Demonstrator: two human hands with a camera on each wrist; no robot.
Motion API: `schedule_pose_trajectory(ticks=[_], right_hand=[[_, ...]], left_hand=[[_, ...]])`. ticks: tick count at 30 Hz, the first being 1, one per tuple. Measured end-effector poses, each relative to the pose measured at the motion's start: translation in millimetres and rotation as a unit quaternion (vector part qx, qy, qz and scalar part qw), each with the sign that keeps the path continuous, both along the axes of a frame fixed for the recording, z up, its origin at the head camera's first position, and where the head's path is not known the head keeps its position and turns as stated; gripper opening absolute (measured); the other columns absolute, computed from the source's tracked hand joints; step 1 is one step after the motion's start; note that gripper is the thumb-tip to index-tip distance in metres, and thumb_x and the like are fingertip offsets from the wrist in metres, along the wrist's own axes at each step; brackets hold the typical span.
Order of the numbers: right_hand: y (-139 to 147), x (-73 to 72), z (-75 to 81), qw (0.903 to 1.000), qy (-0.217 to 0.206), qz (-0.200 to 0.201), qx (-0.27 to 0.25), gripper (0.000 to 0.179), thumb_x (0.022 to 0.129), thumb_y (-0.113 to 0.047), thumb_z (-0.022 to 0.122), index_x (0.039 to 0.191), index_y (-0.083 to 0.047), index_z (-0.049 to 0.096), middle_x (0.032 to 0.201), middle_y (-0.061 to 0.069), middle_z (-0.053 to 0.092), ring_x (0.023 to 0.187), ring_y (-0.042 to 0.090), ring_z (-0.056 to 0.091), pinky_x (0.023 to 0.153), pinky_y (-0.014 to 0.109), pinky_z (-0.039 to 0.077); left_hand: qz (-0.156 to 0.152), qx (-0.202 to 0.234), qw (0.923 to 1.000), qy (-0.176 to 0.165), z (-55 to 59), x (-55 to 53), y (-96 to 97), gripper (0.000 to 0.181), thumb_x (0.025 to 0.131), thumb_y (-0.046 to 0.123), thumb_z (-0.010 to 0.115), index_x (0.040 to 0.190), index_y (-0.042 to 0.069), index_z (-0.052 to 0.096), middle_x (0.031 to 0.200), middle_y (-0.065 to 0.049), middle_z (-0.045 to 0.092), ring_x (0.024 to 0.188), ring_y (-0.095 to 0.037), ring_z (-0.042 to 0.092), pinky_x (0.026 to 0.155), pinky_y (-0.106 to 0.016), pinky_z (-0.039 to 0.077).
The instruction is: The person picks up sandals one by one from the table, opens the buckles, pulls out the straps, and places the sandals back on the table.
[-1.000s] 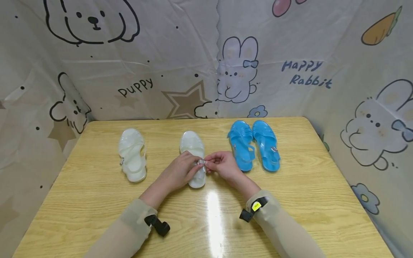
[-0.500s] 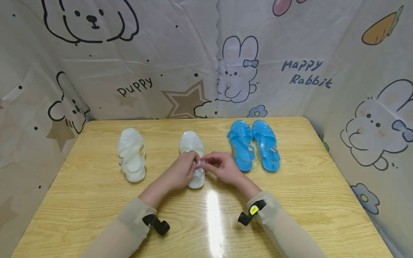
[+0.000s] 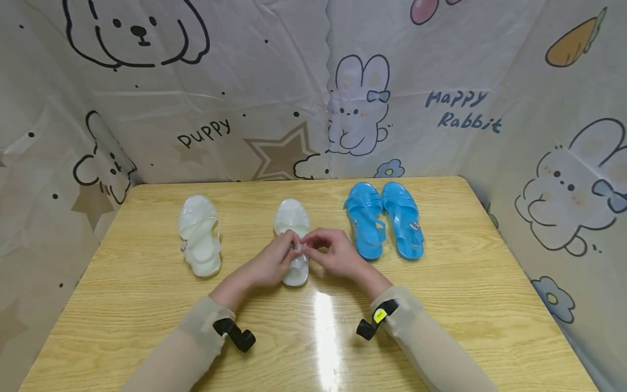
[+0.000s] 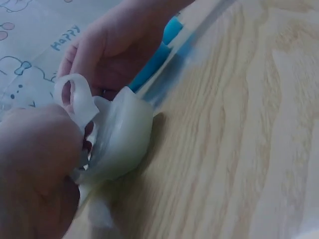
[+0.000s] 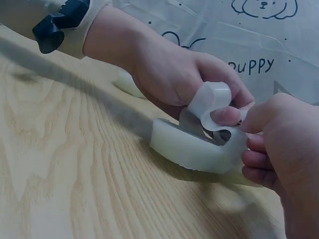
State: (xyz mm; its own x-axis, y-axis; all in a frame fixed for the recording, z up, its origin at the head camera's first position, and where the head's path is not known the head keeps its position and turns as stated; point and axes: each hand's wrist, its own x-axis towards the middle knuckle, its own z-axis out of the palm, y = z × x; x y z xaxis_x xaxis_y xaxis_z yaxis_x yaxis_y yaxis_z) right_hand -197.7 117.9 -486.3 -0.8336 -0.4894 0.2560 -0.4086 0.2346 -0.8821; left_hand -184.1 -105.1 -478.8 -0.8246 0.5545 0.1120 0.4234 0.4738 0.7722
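Observation:
A translucent white sandal lies in the middle of the table, toe pointing to the back. My left hand comes over it from the left and pinches its ankle strap between thumb and fingers. From the other side my right hand pinches the same strap, fingertips against those of the left. In the right wrist view the strap stands up in a loop above the heel. The buckle is hidden by the fingers. Its matching white sandal lies apart at the left.
Two blue sandals lie side by side behind my right hand. The wooden table ends at a printed cloth backdrop with rabbits and puppies. Each sleeve carries a black wrist camera.
Both hands stay at the strap and shift slightly left. The silvery buckle seen between the fingertips a second ago is now covered, and the right fingers are more arched.

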Motion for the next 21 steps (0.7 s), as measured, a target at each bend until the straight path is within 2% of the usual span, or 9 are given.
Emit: schedule_pose_trajectory(ticks=[4, 6, 9, 11, 15, 18, 21], right_hand=[[0, -1.8, -5.6, 0.9997, -0.003, -0.004, -0.023, 0.016, 0.095, 0.007, 0.069, 0.105, 0.0, 0.079, 0.101, 0.008, 0.076, 0.094, 0.019, 0.067, 0.086, 0.031, 0.057], [1, -0.7, -7.6, 0.9994, -0.01, 0.0, -0.032, 0.017, 0.095, 0.007, 0.071, 0.109, 0.001, 0.078, 0.104, 0.011, 0.076, 0.094, 0.022, 0.066, 0.085, 0.032, 0.055], [3, 1.3, -8.3, 0.9994, -0.013, 0.005, -0.033, 0.021, 0.096, 0.001, 0.074, 0.116, -0.003, 0.078, 0.107, 0.009, 0.076, 0.095, 0.023, 0.064, 0.085, 0.034, 0.054], [4, 2.0, -9.0, 0.9996, -0.009, 0.003, -0.026, 0.022, 0.096, -0.002, 0.075, 0.117, -0.005, 0.078, 0.107, 0.006, 0.075, 0.094, 0.022, 0.064, 0.084, 0.034, 0.055], [5, 2.1, -10.4, 0.9998, 0.001, 0.009, -0.017, 0.018, 0.097, -0.005, 0.076, 0.115, -0.008, 0.079, 0.106, 0.001, 0.073, 0.094, 0.019, 0.066, 0.084, 0.036, 0.058], [6, 1.4, -9.4, 0.9998, 0.004, 0.019, -0.007, 0.017, 0.098, -0.008, 0.076, 0.114, -0.01, 0.079, 0.106, -0.002, 0.072, 0.097, 0.018, 0.067, 0.086, 0.036, 0.059], [6, 0.3, -6.5, 0.9996, 0.005, 0.024, 0.012, 0.015, 0.099, -0.011, 0.076, 0.114, -0.013, 0.079, 0.106, -0.004, 0.07, 0.097, 0.017, 0.066, 0.085, 0.036, 0.059]], left_hand=[[-0.008, 0.021, 0.9998, -0.002, 3.3, -2.0, -2.5, 0.01, 0.107, 0.002, 0.057, 0.106, 0.009, 0.051, 0.109, -0.006, 0.064, 0.106, -0.023, 0.06, 0.095, -0.044, 0.052], [-0.006, 0.024, 0.9997, -0.001, 4.2, -2.8, -3.5, 0.014, 0.106, 0.003, 0.061, 0.116, 0.009, 0.053, 0.113, -0.005, 0.068, 0.11, -0.022, 0.063, 0.099, -0.046, 0.052], [0.008, 0.029, 0.9995, -0.005, 6.5, -3.9, -5.3, 0.032, 0.105, 0.008, 0.066, 0.133, 0.008, 0.051, 0.117, -0.006, 0.072, 0.116, -0.024, 0.066, 0.106, -0.049, 0.05], [0.016, 0.02, 0.9997, 0.0, 7.8, -4.2, -6.3, 0.038, 0.104, 0.014, 0.07, 0.137, 0.006, 0.053, 0.119, -0.008, 0.073, 0.117, -0.026, 0.067, 0.107, -0.05, 0.05], [0.034, -0.029, 0.9985, 0.033, 10.2, -2.5, -9.1, 0.03, 0.105, 0.023, 0.07, 0.129, 0.007, 0.065, 0.12, -0.007, 0.072, 0.117, -0.027, 0.066, 0.104, -0.049, 0.051], [0.046, -0.062, 0.9953, 0.058, 13.4, -0.5, -11.9, 0.018, 0.108, 0.022, 0.065, 0.118, 0.008, 0.07, 0.115, -0.006, 0.071, 0.114, -0.027, 0.065, 0.1, -0.048, 0.053], [0.051, -0.086, 0.9925, 0.071, 16.4, 0.5, -13.0, 0.015, 0.109, 0.02, 0.063, 0.11, 0.007, 0.071, 0.109, -0.005, 0.069, 0.108, -0.025, 0.064, 0.095, -0.046, 0.054]])
